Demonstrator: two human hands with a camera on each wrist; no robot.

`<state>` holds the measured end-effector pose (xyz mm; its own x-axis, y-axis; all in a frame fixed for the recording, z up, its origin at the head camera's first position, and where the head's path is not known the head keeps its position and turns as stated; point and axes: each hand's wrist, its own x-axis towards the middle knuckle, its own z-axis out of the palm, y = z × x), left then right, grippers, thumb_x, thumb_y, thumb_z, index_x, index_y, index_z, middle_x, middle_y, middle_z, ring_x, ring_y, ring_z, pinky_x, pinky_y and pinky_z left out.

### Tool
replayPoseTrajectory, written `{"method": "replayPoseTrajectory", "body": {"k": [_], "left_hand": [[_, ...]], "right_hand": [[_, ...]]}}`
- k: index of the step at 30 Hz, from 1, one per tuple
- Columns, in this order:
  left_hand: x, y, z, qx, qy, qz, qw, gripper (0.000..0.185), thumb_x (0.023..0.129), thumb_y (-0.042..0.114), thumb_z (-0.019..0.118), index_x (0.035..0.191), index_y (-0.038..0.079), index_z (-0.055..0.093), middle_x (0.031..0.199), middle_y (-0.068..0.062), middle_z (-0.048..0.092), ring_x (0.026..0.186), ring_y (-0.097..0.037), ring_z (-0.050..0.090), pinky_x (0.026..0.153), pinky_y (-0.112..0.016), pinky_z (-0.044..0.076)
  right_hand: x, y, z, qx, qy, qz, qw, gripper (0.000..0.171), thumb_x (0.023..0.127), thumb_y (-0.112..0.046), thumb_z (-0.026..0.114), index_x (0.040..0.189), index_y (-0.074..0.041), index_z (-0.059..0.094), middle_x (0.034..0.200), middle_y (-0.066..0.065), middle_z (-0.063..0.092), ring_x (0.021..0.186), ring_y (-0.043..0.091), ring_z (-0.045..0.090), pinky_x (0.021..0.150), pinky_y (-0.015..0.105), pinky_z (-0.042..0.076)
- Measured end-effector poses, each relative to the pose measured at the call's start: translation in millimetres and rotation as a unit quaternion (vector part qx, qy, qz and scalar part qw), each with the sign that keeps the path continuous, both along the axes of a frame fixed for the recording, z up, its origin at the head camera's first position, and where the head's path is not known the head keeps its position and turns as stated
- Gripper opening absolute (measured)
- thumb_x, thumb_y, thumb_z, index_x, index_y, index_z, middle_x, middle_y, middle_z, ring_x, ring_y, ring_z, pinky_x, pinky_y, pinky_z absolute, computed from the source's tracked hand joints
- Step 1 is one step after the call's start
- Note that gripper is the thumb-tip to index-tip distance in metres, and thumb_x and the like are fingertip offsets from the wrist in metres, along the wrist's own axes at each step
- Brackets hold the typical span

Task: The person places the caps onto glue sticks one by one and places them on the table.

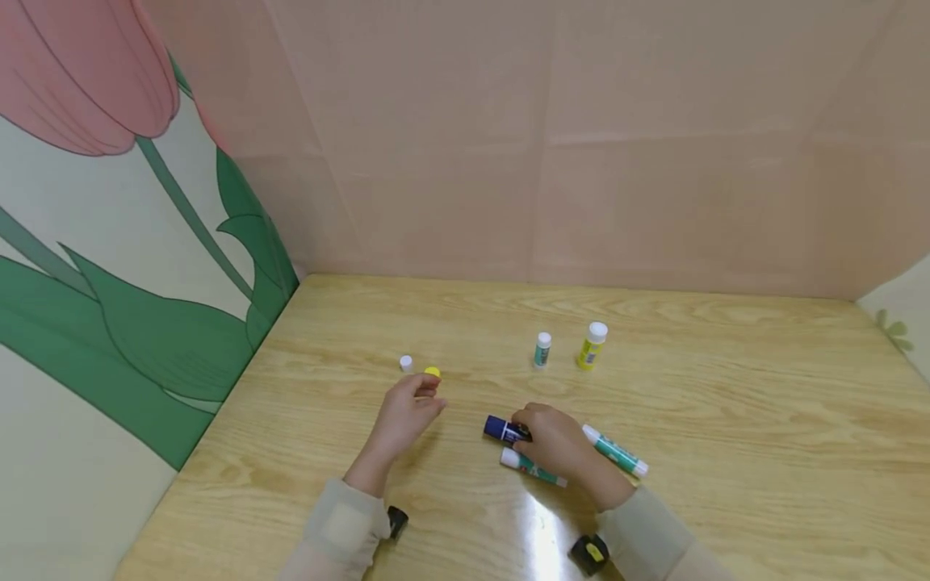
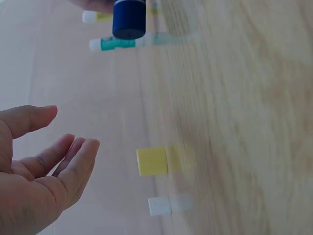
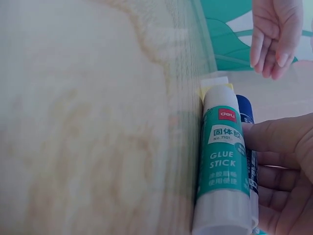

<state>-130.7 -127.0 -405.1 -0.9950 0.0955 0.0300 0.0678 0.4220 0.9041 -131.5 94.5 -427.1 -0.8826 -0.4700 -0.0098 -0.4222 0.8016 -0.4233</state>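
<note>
My right hand (image 1: 552,440) grips a dark blue glue stick (image 1: 497,428) by its body, thumb on the near side in the right wrist view. A green glue stick with white ends (image 3: 222,147) lies just in front of it, labelled "GLUE STICK". Another green glue stick (image 1: 617,452) lies beyond the right wrist. My left hand (image 1: 405,413) hovers with relaxed fingers and holds nothing. Beside its fingertips stands a yellow cap (image 2: 151,162), with a smaller white cap (image 2: 160,205) farther left.
Toward the back of the wood-grain table (image 1: 349,323) stand a small green glue stick (image 1: 542,353) and a yellow one with a white cap (image 1: 592,349). A pink-beige sheet (image 1: 545,161) rises behind the table, and a tulip-printed panel (image 1: 182,339) borders its left side.
</note>
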Motion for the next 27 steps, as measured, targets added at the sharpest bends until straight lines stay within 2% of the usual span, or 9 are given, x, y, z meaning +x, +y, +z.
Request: {"method": "replayPoseTrajectory", "body": {"k": [6,14,22,27], "left_hand": [[-0.9,-2,1.0,-0.015,0.002,0.015,0.9998,0.031,0.079,0.003,0.060,0.106,-0.009,0.052,0.102,-0.019,0.050,0.095,-0.031,0.050,0.077,-0.028,0.046],[-4.1,-2,1.3,-0.036,0.019,0.016,0.9990,0.030,0.078,0.002,0.060,0.105,-0.009,0.052,0.102,-0.020,0.050,0.094,-0.028,0.050,0.078,-0.029,0.046],[-7.8,-2,1.2,-0.079,0.040,0.015,0.9960,0.032,0.077,0.003,0.062,0.106,-0.009,0.052,0.103,-0.017,0.051,0.095,-0.029,0.050,0.081,-0.032,0.045],[-11.3,-3,0.9,-0.106,0.030,0.019,0.9937,0.035,0.078,0.005,0.063,0.108,-0.006,0.051,0.106,-0.017,0.051,0.097,-0.028,0.049,0.082,-0.034,0.044]], "right_hand": [[0.9,0,-1.9,-0.001,-0.005,0.004,1.000,0.026,0.069,-0.013,0.070,0.092,-0.005,0.063,0.078,-0.001,0.055,0.067,0.010,0.050,0.058,0.028,0.044],[1.0,1,-2.4,-0.010,0.013,0.019,1.000,0.023,0.069,-0.012,0.070,0.090,-0.004,0.063,0.077,-0.001,0.055,0.066,0.010,0.049,0.055,0.028,0.043],[0.2,1,-0.9,-0.005,0.005,0.016,1.000,0.023,0.070,-0.013,0.069,0.090,-0.004,0.063,0.077,-0.001,0.054,0.064,0.009,0.047,0.055,0.027,0.043],[-0.7,0,0.3,-0.007,-0.002,0.011,1.000,0.024,0.070,-0.013,0.069,0.091,-0.004,0.063,0.077,-0.001,0.054,0.064,0.009,0.047,0.055,0.027,0.043]]}}
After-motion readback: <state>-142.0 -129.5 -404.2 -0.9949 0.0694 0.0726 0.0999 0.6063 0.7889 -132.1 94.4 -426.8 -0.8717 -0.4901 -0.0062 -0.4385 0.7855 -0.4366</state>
